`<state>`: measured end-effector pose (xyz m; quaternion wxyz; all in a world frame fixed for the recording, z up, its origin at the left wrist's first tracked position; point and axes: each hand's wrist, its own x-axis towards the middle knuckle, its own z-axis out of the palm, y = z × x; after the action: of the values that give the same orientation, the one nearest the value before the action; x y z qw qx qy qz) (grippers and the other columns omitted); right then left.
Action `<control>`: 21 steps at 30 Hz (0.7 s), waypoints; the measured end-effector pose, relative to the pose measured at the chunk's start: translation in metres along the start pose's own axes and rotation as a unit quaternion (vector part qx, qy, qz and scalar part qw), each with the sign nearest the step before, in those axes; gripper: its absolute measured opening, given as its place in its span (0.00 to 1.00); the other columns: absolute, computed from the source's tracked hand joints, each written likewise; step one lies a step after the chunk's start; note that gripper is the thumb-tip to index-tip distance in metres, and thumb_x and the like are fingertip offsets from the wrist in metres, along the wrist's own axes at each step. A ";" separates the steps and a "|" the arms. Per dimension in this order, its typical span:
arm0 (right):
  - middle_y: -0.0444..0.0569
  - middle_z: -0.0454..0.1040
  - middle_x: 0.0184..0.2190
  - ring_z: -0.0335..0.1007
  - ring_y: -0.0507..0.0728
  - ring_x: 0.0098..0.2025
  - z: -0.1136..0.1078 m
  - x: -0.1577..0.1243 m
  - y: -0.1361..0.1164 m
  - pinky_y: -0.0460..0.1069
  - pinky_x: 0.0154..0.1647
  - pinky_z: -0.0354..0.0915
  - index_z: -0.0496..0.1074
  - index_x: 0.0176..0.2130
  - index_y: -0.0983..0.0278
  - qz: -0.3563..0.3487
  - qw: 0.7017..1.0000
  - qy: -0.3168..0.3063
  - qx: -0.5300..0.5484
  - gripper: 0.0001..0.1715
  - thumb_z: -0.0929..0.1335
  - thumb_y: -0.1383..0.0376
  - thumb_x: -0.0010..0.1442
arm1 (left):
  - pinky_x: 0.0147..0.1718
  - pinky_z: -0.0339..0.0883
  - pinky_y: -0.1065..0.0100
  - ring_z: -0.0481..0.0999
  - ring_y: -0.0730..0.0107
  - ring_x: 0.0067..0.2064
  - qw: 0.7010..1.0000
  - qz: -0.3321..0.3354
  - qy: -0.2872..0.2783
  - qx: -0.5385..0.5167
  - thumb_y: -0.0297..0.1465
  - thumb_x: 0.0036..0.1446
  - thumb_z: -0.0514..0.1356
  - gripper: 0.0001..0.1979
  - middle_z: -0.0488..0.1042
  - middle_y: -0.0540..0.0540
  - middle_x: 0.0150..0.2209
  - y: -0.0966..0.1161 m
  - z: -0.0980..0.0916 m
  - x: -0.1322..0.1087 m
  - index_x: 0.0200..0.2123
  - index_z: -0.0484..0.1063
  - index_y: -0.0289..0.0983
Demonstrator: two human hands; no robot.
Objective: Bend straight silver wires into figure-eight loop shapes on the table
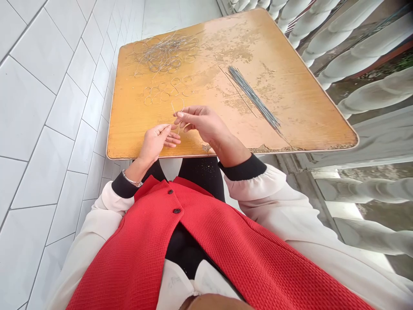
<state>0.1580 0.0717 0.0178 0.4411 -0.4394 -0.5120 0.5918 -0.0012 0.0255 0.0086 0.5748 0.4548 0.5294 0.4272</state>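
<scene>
My left hand (158, 138) and my right hand (200, 122) meet over the near edge of the table, each pinching the same thin wire (183, 103). The wire curves into a loop above my right fingertips, and a short end runs down between the hands. Just beyond, several bent wire loops (174, 87) lie in a small group on the tabletop. Farther back sits a tangled heap of thin wire (167, 51) with curled pieces in it. To the right lies a bundle of straight grey wires (254, 99), with a single straight wire (237, 90) beside it.
The wooden table (206, 38) has a worn, peeling surface and a chipped near edge. A white tiled wall (48, 129) stands close on the left. White balusters (364, 56) line the right side.
</scene>
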 end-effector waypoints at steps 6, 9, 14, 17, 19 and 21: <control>0.45 0.77 0.22 0.63 0.46 0.21 0.007 -0.007 0.007 0.43 0.23 0.64 0.76 0.23 0.65 -0.031 0.999 0.011 0.003 0.15 0.78 0.64 0.56 | 0.28 0.70 0.77 0.81 0.77 0.27 1.000 0.000 -0.026 -0.009 0.31 0.70 0.58 0.08 0.81 0.49 0.28 -0.002 -0.001 -0.001 0.41 0.75 0.34; 0.45 0.76 0.22 0.63 0.45 0.20 0.007 -0.005 0.006 0.42 0.23 0.64 0.75 0.22 0.65 -0.017 0.999 0.004 0.032 0.16 0.79 0.65 0.56 | 0.27 0.69 0.77 0.79 0.80 0.26 0.999 0.017 -0.015 -0.034 0.29 0.66 0.62 0.04 0.80 0.52 0.27 -0.003 -0.003 -0.003 0.37 0.75 0.34; 0.45 0.74 0.20 0.62 0.44 0.19 0.005 -0.003 0.008 0.41 0.21 0.61 0.73 0.21 0.67 0.040 0.994 -0.020 0.103 0.16 0.77 0.69 0.56 | 0.27 0.68 0.78 0.78 0.81 0.26 0.996 0.063 -0.022 -0.064 0.32 0.59 0.69 0.07 0.79 0.53 0.27 -0.010 -0.007 0.000 0.34 0.77 0.35; 0.45 0.74 0.21 0.63 0.44 0.19 0.005 -0.002 0.011 0.42 0.22 0.62 0.73 0.21 0.67 0.048 0.992 -0.024 0.114 0.17 0.78 0.68 0.55 | 0.27 0.69 0.77 0.78 0.81 0.26 0.994 0.067 -0.036 -0.078 0.36 0.56 0.72 0.11 0.80 0.52 0.27 -0.012 -0.009 0.003 0.33 0.77 0.35; 0.44 0.75 0.21 0.63 0.45 0.19 0.005 -0.002 0.011 0.42 0.23 0.63 0.73 0.22 0.67 0.038 0.993 -0.013 0.112 0.17 0.79 0.67 0.55 | 0.27 0.69 0.77 0.78 0.80 0.26 0.994 0.062 -0.042 -0.081 0.37 0.55 0.72 0.12 0.80 0.52 0.27 -0.011 -0.010 0.003 0.33 0.77 0.35; 0.44 0.74 0.21 0.63 0.45 0.19 0.004 -0.003 0.010 0.42 0.23 0.63 0.74 0.22 0.66 0.027 0.994 -0.002 0.105 0.16 0.79 0.67 0.55 | 0.26 0.69 0.76 0.79 0.79 0.27 0.994 0.056 -0.046 -0.075 0.38 0.54 0.72 0.13 0.80 0.51 0.28 -0.010 -0.011 0.002 0.34 0.77 0.35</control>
<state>0.1538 0.0674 0.0085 0.4677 -0.4033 -0.4361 0.6545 -0.0117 0.0257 -0.0015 0.6062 0.4586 0.4421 0.4762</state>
